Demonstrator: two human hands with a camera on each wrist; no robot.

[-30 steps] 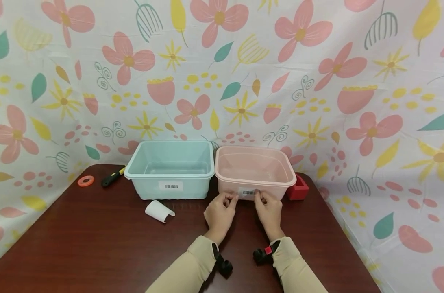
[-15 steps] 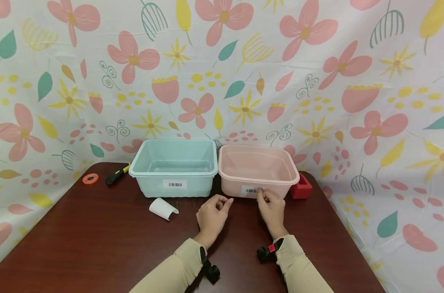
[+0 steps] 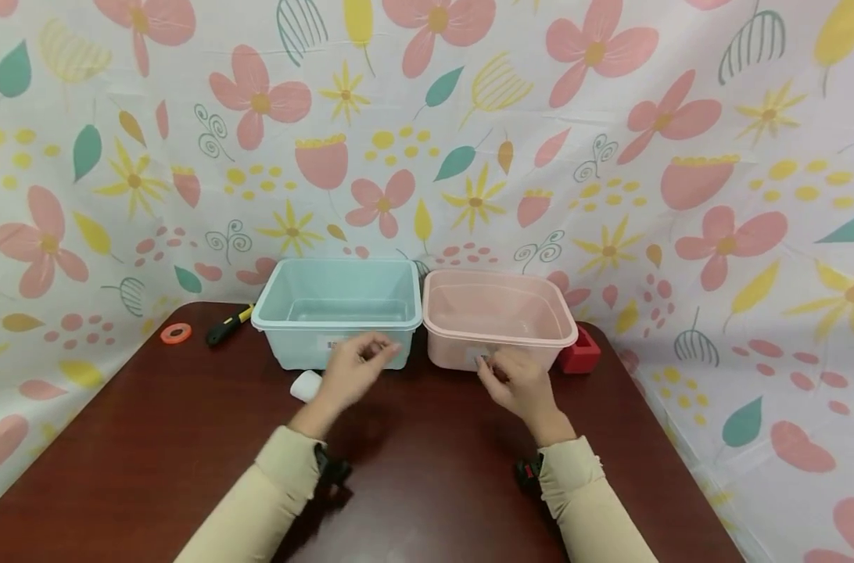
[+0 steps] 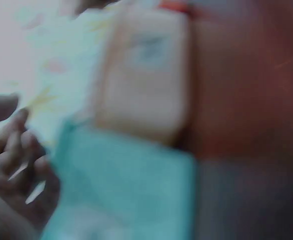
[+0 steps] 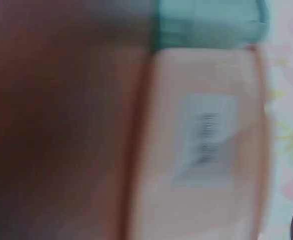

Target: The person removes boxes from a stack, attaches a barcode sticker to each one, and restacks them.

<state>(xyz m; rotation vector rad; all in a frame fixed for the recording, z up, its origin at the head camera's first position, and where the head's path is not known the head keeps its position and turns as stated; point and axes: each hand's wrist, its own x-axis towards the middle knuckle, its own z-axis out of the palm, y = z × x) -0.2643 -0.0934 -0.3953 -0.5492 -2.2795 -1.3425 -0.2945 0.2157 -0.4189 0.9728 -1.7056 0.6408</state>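
A light blue plastic bin point(image 3: 286, 352) and a pink plastic bin point(image 3: 444, 353) stand side by side at the back of the table. On the pink bin's front is a white barcode label point(image 5: 219, 107), plain to see in the right wrist view though blurred. My left hand point(image 3: 353, 371) hovers before the blue bin, partly covering that bin's own label; its fingers are loosely bent with nothing visible in them. Close in front of the pink bin is my right hand point(image 3: 522, 385), fingers loosely bent, hiding most of the label in the head view. A curled white piece point(image 3: 305, 386) lies beside my left wrist.
Behind the pink bin's right side sits a red open box point(image 3: 580, 360). At the far left lie an orange ring point(image 3: 167, 335) and a black-and-yellow handled tool point(image 3: 222, 331). A flowered cloth point(image 3: 413, 102) hangs behind the table point(image 3: 427, 485).
My left hand has left the pink bin and swung left to the blue bin's front. The right hand has drawn back slightly from the label, its fingers loosening. Both bins stay put.
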